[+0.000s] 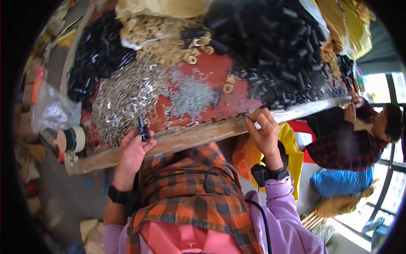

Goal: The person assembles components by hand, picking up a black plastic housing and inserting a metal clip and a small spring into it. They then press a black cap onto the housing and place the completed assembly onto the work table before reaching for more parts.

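Black part (144,132): 1, in left hand (132,153) | wristbands (121,195): 2

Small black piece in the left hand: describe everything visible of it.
This small glossy black piece, plastic by its look, has a narrow upper part and a wider lower block with light glints. Leaning slightly left at its top, it is held at its lower end by the left hand, near the heap of small silvery metal-looking pieces. Finer detail is unclear.
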### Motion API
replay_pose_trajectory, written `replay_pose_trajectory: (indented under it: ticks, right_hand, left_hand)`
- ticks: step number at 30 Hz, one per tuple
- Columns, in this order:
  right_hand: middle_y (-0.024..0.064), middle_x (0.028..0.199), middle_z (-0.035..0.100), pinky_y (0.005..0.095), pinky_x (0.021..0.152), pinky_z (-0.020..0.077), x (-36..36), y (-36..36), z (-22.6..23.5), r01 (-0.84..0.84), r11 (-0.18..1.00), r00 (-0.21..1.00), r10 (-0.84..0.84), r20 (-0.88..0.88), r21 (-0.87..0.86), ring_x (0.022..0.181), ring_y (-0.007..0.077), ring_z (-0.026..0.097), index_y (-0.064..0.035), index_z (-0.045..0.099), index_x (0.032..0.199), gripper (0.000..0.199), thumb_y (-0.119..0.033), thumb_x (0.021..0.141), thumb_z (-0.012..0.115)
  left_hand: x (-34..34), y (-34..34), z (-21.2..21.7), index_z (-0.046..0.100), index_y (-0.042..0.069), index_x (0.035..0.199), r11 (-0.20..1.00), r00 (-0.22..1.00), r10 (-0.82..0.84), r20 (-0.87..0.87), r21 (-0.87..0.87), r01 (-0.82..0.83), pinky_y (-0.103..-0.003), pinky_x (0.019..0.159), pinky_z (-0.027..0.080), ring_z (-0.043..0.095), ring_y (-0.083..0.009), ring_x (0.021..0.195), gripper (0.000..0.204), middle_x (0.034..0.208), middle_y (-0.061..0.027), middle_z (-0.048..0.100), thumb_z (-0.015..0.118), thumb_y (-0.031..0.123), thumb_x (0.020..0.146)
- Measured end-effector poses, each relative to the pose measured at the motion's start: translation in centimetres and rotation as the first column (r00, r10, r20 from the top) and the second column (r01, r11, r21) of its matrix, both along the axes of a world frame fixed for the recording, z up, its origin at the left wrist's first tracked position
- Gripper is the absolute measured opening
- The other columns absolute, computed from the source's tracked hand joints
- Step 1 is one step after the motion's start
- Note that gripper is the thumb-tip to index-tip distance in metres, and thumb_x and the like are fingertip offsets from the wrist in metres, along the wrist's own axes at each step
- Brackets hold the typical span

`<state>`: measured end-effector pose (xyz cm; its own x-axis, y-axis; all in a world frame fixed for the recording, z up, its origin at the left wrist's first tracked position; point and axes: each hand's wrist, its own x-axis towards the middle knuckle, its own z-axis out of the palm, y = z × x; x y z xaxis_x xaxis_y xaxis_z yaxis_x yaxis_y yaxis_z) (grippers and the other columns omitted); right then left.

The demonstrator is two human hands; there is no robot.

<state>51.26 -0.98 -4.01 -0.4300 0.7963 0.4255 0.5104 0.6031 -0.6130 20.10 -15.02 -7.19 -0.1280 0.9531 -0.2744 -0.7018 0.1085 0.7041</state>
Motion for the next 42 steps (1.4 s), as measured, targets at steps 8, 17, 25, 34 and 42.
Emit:
replay_pose_trajectory:
  ticks: [8, 17, 25, 34, 42]
  right_hand:
    - [0.0102, 0.069, 0.052, 0.0281, 0.056, 0.0405, -6.2, 2.2, 0.9, -0.207, 0.969, 0.972, 0.219, 0.085, -0.136, 0.064, 0.0228, 0.052, 0.0004, 0.052, 0.072, 0.006, 0.001, 0.067, 0.057]
    - [0.0127, 0.066, 0.054, 0.0289, 0.053, 0.0413, -13.6, 9.3, -0.9, -0.099, 0.99, 0.962, 0.12, 0.247, -0.096, 0.058, 0.0249, 0.053, -0.0003, 0.057, 0.074, 0.015, -0.014, 0.069, 0.06]
    - [0.0121, 0.064, 0.057, 0.0278, 0.053, 0.0423, -17.4, 12.8, -4.3, -0.019, 0.994, 0.917, -0.024, 0.399, 0.106, 0.058, 0.0203, 0.055, -0.0027, 0.059, 0.076, 0.022, -0.023, 0.068, 0.062]
    - [0.0006, 0.067, 0.054, 0.0199, 0.054, 0.0355, -14.5, 4.7, 2.5, -0.336, 0.741, 0.942, 0.264, -0.207, -0.581, 0.059, 0.0081, 0.046, -0.0002, 0.057, 0.083, 0.012, -0.009, 0.078, 0.052]
    - [0.0031, 0.068, 0.05, 0.0237, 0.052, 0.035, -14.5, -2.4, 4.6, -0.699, 0.568, 0.7, 0.67, -0.249, -0.434, 0.06, 0.0103, 0.045, 0.0027, 0.053, 0.079, 0.01, -0.007, 0.079, 0.051]
  left_hand:
    - [-0.8, -0.7, 0.4, 0.047, -0.002, 0.104, 0.999, 0.999, -0.039, 0.017, -0.004, 0.039, -0.036, 0.077, 0.045, 0.054, -0.0197, 0.08, 0.027, 0.098, -0.0173, 0.052, 0.048, 0.01, 0.079]
    - [-1.1, -0.5, -0.3, 0.048, -0.001, 0.104, 0.998, 0.991, -0.065, 0.117, -0.008, 0.066, -0.033, 0.076, 0.046, 0.056, -0.0212, 0.084, 0.027, 0.096, -0.0159, 0.055, 0.05, 0.008, 0.079]
    - [-1.3, -0.4, -0.2, 0.048, -0.001, 0.103, 0.999, 0.989, -0.05, 0.142, 0.019, 0.048, -0.033, 0.077, 0.046, 0.055, -0.0196, 0.084, 0.025, 0.097, -0.0135, 0.055, 0.05, 0.008, 0.079]
    - [-0.9, -0.4, 0.2, 0.048, -0.002, 0.104, 0.996, 0.987, -0.088, 0.133, -0.001, 0.089, -0.031, 0.076, 0.045, 0.056, -0.0184, 0.082, 0.029, 0.095, -0.0133, 0.055, 0.052, 0.012, 0.078]
    - [0.6, -1.0, 2.2, 0.05, -0.001, 0.104, 0.978, 0.969, -0.21, 0.13, 0.034, 0.207, -0.03, 0.077, 0.045, 0.056, -0.0165, 0.081, 0.029, 0.092, -0.0082, 0.057, 0.054, 0.012, 0.078]
